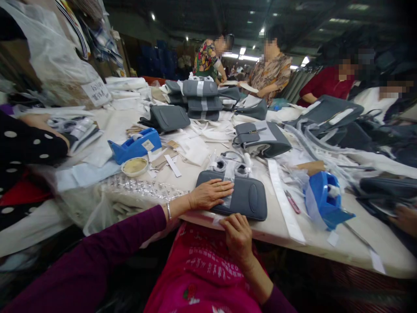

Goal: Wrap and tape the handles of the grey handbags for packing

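Observation:
A dark grey handbag (243, 198) lies flat at the table's near edge, its wrapped handles (230, 164) pointing away from me. A translucent strip (230, 174) runs over the bag's middle toward me. My left hand (211, 194) rests flat on the bag and strip, fingers stretched out. Just below the bag's front edge, my right hand (238, 234) is closed, fingertips pinched at the strip's near end. Part of that end is hidden by the fingers.
Blue tape dispensers (135, 145) (325, 200) stand left and right. A pink-handled cutter (292, 202) lies beside a long white strip (286, 204). Behind are a shallow tub (134, 166), another grey bag (260, 137) and stacked wrapped bags (202, 102). Several people work around the table.

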Tool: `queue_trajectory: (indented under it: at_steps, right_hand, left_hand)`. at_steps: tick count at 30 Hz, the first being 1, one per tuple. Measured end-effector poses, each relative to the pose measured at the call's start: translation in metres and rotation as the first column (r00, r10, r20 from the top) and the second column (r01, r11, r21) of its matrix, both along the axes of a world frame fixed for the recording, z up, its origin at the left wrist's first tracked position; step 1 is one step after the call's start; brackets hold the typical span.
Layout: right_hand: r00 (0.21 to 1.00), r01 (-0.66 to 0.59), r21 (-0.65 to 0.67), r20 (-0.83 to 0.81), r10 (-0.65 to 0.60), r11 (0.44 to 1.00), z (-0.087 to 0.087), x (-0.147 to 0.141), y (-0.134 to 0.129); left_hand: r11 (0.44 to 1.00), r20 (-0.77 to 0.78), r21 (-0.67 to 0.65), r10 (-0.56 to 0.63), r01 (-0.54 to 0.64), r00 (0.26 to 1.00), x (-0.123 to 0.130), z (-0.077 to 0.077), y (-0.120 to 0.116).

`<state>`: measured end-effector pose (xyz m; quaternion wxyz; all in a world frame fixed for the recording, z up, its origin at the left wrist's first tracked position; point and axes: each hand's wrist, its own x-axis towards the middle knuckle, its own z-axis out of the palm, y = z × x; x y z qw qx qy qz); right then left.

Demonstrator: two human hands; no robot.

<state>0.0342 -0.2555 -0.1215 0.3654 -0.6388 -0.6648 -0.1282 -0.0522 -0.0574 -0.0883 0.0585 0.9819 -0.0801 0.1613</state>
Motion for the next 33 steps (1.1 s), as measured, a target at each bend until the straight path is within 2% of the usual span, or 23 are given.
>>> queue_trajectory:
  at_steps: [5,9,13,17,22,27,33]
  right_hand:
    - [0.999,-0.027,0.001,-0.033,0.027,1.000,0.003,-0.003,-0.004]
    - [0.995,-0.049,-0.020,-0.084,0.047,0.999,0.018,0.003,0.004]
    - [0.968,0.018,-0.112,-0.247,-0.045,0.994,0.033,0.017,0.025]
    - [0.925,0.101,-0.197,-0.343,-0.165,0.975,0.035,0.028,0.041]
    - [0.915,0.149,-0.251,-0.332,-0.229,0.956,0.033,0.030,0.048]
    - [0.930,0.213,-0.305,-0.226,-0.288,0.928,0.034,0.030,0.050]
    - [0.936,0.301,-0.362,-0.065,-0.346,0.882,0.037,0.027,0.053]
  left_hand:
    - [0.999,0.000,0.027,0.023,-0.023,1.000,0.002,-0.004,-0.001]
    - [0.999,0.000,0.022,0.042,-0.042,0.999,0.003,-0.005,-0.002]
    - [0.999,0.013,0.012,0.051,-0.051,0.999,0.002,-0.006,-0.005]
    - [1.000,0.030,-0.012,0.017,-0.017,0.999,-0.003,-0.012,-0.010]
    - [0.986,0.102,-0.169,0.021,-0.004,0.995,-0.014,-0.014,-0.019]
    - [0.901,0.089,-0.425,0.135,-0.085,0.987,-0.023,-0.013,-0.025]
    - [0.874,0.056,-0.461,0.204,-0.156,0.977,-0.023,-0.020,-0.028]
